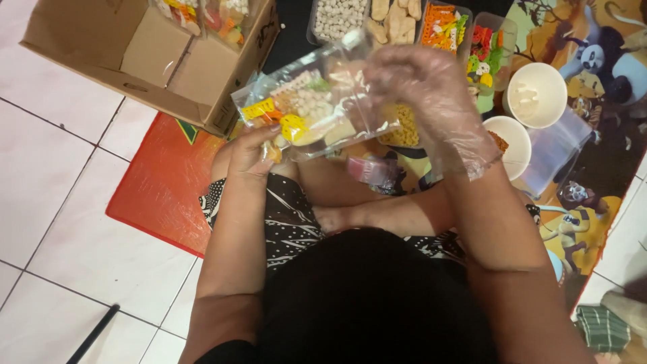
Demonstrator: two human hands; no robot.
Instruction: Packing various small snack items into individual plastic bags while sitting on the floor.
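A clear plastic snack bag [311, 111] is held above the person's lap, its long axis running left to right and tilted slightly up toward the right. The bare left hand [253, 152] pinches its lower left corner; the right hand [421, 94], in a thin clear glove, grips its right end. Inside show yellow and orange pieces. Behind sit clear snack tubs [404, 20], two white bowls [536, 94] and an open cardboard box [168, 61].
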